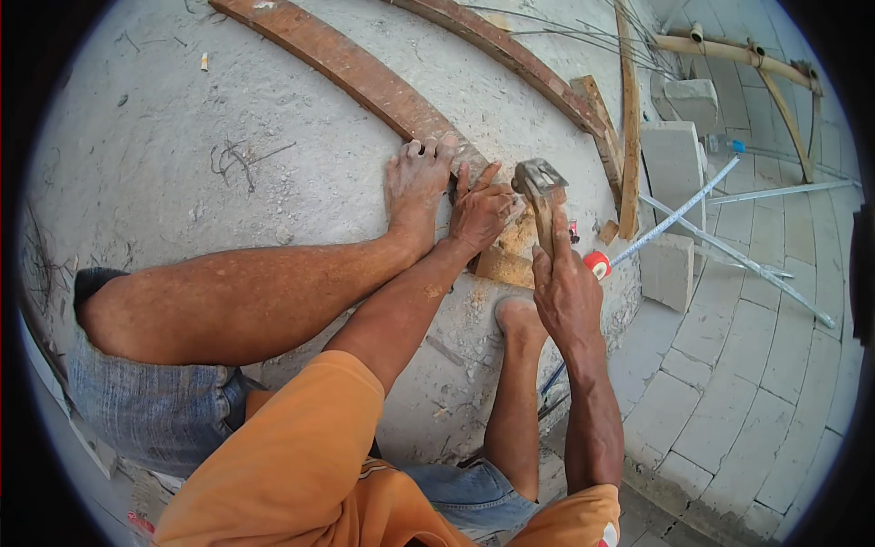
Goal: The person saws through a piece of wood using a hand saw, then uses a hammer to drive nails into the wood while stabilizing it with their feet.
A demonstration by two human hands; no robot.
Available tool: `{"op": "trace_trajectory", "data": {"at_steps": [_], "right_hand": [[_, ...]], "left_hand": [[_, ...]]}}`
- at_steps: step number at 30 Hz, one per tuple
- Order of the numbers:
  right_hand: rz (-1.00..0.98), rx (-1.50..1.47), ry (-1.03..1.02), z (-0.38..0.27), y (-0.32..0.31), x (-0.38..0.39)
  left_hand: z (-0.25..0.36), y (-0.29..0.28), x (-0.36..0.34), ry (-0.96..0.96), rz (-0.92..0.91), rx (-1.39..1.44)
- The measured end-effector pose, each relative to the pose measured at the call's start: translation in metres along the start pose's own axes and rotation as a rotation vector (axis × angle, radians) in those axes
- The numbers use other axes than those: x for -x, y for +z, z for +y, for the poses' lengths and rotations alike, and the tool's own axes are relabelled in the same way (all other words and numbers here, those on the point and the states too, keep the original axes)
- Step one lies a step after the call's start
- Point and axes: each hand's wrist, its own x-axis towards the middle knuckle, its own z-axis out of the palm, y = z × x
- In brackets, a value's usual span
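Note:
My right hand [567, 284] is closed around the wooden handle of a hammer [541, 180], its worn metal head raised just right of my left hand. My left hand [481, 217] lies at the near end of a long reddish-brown wooden plank [346, 62]. Some of its fingers stretch along the plank end, while others curl together toward the hammer head; what they pinch, if anything, is too small to tell. My bare left foot [421, 187] presses against the plank beside that hand. Below the hands, a short wood block [504, 266] sits among sawdust [518, 235].
A second long plank [519, 59] and upright wood strips [629, 118] lie beyond. To the right are a red tape measure [597, 264] with its blade out, pale blocks [673, 173], crossed metal bars [747, 260] and a bamboo pole [729, 51]. Thin rods [583, 35] lie at the back.

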Motion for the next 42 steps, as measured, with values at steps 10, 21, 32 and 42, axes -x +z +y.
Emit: {"op": "trace_trajectory", "data": {"at_steps": [10,21,32,42], "right_hand": [[-0.128,0.059,0.089,0.008,-0.004,-0.006],[0.217,-0.086,-0.113,-0.013,-0.028,0.004],[0.365,-0.136,-0.177,-0.023,-0.062,-0.011],[-0.098,0.013,0.023,0.009,0.001,-0.013]], "left_hand": [[-0.003,-0.006,-0.007,0.025,0.036,0.023],[0.0,-0.011,-0.009,0.031,0.046,0.025],[0.007,-0.03,0.002,0.017,0.025,-0.011],[0.007,-0.029,-0.017,-0.122,0.091,-0.07]]}}
